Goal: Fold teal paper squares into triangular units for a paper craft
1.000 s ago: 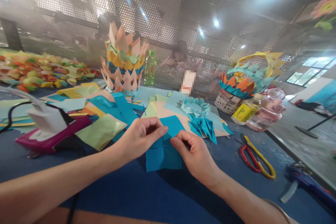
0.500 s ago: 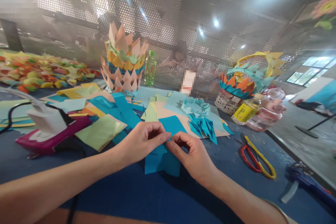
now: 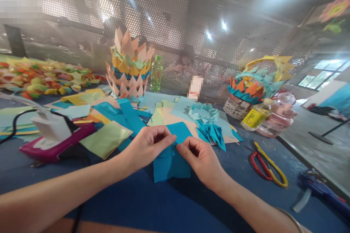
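A blue sheet of paper (image 3: 171, 165) with crease lines hangs between my two hands above the dark blue table. My left hand (image 3: 153, 143) pinches its upper left part between thumb and fingers. Closed the same way, my right hand (image 3: 201, 158) grips it on the right side. Just behind my fingertips another flat piece of blue paper (image 3: 179, 130) shows. Folded blue paper points (image 3: 210, 134) and a pale teal ring of folded paper (image 3: 203, 112) lie beyond my right hand.
Left are a purple power strip (image 3: 56, 145) with a white plug and green paper (image 3: 106, 139). Scissors (image 3: 268, 165) and a glue gun (image 3: 319, 189) lie right. Behind stand a layered paper crown stack (image 3: 129, 65), a green bottle (image 3: 156, 74) and a yellow-labelled bottle (image 3: 255, 115).
My hands have drawn slightly apart, the right one moving a little right. The blue paper now hangs flatter between them, its lower edge straighter.
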A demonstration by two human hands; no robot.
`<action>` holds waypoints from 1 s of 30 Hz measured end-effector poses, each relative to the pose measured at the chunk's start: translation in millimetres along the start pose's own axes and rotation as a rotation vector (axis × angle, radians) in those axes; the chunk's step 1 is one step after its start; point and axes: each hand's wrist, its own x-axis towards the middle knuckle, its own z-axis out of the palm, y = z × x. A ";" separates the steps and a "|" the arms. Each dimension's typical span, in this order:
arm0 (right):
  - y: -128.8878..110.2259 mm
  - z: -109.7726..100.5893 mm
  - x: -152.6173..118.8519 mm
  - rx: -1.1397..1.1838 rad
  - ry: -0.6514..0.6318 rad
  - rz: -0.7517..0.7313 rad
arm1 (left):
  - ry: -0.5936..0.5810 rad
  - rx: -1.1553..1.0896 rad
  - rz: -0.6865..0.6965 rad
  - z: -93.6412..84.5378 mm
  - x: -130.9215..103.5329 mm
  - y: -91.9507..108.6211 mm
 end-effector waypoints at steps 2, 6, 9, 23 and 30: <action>-1.3 -0.4 0.0 -0.004 -0.008 -0.009 | 0.011 -0.003 -0.003 -1.4 0.9 -1.5; -1.4 -1.0 -0.7 -0.007 -0.006 -0.003 | 0.022 -0.019 -0.005 -2.6 3.5 -4.6; 1.4 -1.3 -0.9 0.000 0.015 0.022 | 0.032 -0.032 -0.011 -3.2 4.9 -5.5; 2.9 -2.8 0.7 0.000 0.015 0.030 | 0.038 -0.051 -0.029 -4.2 5.8 -5.0; 6.6 -3.2 2.9 -0.001 0.005 0.032 | 0.077 -0.057 -0.040 -6.9 8.0 -6.6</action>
